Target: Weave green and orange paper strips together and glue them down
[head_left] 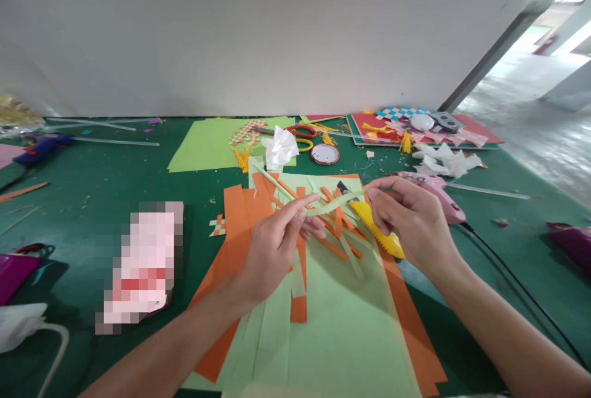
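A thin pale-green paper strip point(339, 202) stretches between my two hands, above a heap of paper strips. My left hand point(284, 238) pinches its left end between thumb and forefinger. At the other end, the fingertips of my right hand point(406, 213) are closed on the strip. Below lie loose orange and green strips, among them an orange strip point(299, 308). They rest on light green paper sheets point(346, 330) with orange sheets point(406, 318) showing at the sides. Just left of my right hand is a yellow utility knife point(376, 228), partly covered.
A pink glue gun point(438, 191) with a black cord lies at the right. Scissors point(302, 132), crumpled tissue point(281, 148) and a round tin point(325, 153) sit behind the heap. A blurred-out pink phone-shaped object point(145, 256) lies left. A grey wall point(240, 34) borders the table.
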The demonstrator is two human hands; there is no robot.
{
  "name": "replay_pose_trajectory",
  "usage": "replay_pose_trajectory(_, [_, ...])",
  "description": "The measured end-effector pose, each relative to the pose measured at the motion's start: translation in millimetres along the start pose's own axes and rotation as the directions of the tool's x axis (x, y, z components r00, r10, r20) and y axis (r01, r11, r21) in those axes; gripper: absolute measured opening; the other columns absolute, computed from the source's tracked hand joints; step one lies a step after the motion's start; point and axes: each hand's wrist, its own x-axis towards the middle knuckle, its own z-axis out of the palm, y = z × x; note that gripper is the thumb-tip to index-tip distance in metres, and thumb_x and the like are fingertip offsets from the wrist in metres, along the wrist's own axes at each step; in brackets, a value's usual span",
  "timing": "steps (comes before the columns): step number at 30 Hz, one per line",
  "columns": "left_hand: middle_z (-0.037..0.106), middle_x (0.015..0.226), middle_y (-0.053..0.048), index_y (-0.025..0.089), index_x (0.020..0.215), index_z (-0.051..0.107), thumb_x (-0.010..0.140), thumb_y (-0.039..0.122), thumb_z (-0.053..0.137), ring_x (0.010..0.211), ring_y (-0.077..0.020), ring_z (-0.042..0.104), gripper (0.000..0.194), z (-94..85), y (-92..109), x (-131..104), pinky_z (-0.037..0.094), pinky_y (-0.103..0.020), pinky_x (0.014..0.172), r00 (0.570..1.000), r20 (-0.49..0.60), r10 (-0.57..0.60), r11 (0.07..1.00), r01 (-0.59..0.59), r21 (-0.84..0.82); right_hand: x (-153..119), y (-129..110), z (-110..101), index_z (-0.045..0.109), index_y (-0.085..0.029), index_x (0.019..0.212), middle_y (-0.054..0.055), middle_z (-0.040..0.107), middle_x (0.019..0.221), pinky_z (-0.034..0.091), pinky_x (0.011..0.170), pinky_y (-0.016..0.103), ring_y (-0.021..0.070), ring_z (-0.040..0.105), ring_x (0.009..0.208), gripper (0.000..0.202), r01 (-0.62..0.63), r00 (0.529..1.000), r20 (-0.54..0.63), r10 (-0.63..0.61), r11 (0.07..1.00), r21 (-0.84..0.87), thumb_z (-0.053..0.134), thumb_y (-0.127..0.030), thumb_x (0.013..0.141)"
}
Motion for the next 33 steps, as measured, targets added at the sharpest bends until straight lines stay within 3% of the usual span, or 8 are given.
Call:
replay_pose_trajectory(4, [0.075,0.093,-0.004,0.022,0.131,0.054,0.100,0.029,0.042,0.084,-0.0154,0.072,0.033,0.3,-4,-1,0.055,-0.025,0.075,0.999,0.041,-0.013,1.000,0.012,0.019,-4,-4,1,0.065,-0.023,0.109,-0.009,0.039,0.046,0.031,0.041,0.024,0.0092,0.037,0.041,0.021,0.108,0.993,-0.043,-0.112,0.990,-0.090,0.057,-0.028,0.090])
replay_pose_trajectory(6, [0.075,0.094,-0.004,0.023,0.133,0.052,0.100,0.029,0.042,0.084,-0.0156,0.072,0.034,0.2,-5,-1,0.054,-0.026,0.076,0.998,0.058,-0.011,0.999,0.009,0.033,-6,-5,2,0.065,-0.023,0.111,-0.006,0.047,0.053,0.037,0.046,0.026,0.0102,0.041,0.046,0.023,0.238,0.966,-0.047,-0.256,0.942,-0.237,0.058,-0.025,0.090])
replay_pose_trajectory(8, [0.075,0.094,-0.003,0.025,0.133,0.051,0.100,0.029,0.042,0.084,-0.0155,0.072,0.035,-0.1,-4,-1,0.053,-0.026,0.079,0.997,0.070,-0.019,0.998,0.015,0.054,-7,-5,4,0.068,-0.020,0.105,0.000,0.059,0.068,0.044,0.058,0.029,0.0127,0.050,0.059,0.019,0.443,0.882,0.040,-0.469,0.798,-0.409,0.061,-0.021,0.087])
replay_pose_trajectory(10, [0.075,0.092,-0.002,0.026,0.134,0.050,0.100,0.030,0.043,0.085,-0.0151,0.071,0.035,-0.1,-3,-1,0.052,-0.026,0.080,0.996,0.091,-0.024,0.997,0.017,0.072,-6,-2,6,0.070,-0.017,0.101,0.007,0.065,0.086,0.048,0.073,0.035,0.0181,0.056,0.078,0.018,0.635,0.750,0.207,-0.628,0.595,-0.493,0.065,-0.017,0.084])
replay_pose_trajectory(13, [0.074,0.086,-0.001,0.025,0.135,0.050,0.100,0.030,0.043,0.082,-0.0137,0.071,0.036,0.4,-1,-1,0.053,-0.024,0.078,0.991,0.132,-0.020,0.998,0.010,0.069,-3,7,9,0.070,-0.013,0.102,0.014,0.065,0.102,0.048,0.085,0.042,0.0250,0.056,0.098,0.020,0.752,0.640,0.389,-0.663,0.437,-0.493,0.066,-0.015,0.082])
replay_pose_trajectory(21, [0.074,0.085,0.001,0.026,0.129,0.054,0.097,0.033,0.050,0.081,-0.0130,0.070,0.033,-0.1,2,-2,0.052,-0.022,0.075,0.991,0.134,-0.023,0.994,0.008,0.112,-4,19,10,0.070,-0.015,0.098,0.008,0.070,0.091,0.048,0.081,0.041,0.0229,0.060,0.092,0.014,0.761,0.644,0.459,-0.613,0.453,-0.464,0.065,-0.014,0.085])
replay_pose_trajectory(28, [0.073,0.086,0.004,0.026,0.107,0.065,0.092,0.033,0.059,0.080,-0.0103,0.069,0.017,-1.0,7,1,0.050,-0.018,0.071,0.995,0.095,-0.013,0.985,-0.004,0.171,-4,17,13,0.071,-0.014,0.093,0.007,0.073,0.082,0.052,0.076,0.037,0.0198,0.064,0.079,0.010,0.775,0.632,0.430,-0.645,0.512,-0.370,0.067,-0.015,0.084])
replay_pose_trajectory(33, [0.071,0.095,0.002,0.025,0.103,0.066,0.091,0.031,0.061,0.081,-0.0105,0.066,0.014,-1.2,5,3,0.050,-0.021,0.076,0.997,0.035,0.067,0.972,-0.073,0.225,-7,16,14,0.072,-0.019,0.095,0.006,0.074,0.081,0.055,0.072,0.036,0.0192,0.067,0.076,0.013,0.736,0.676,0.392,-0.624,0.586,-0.338,0.069,-0.020,0.083])
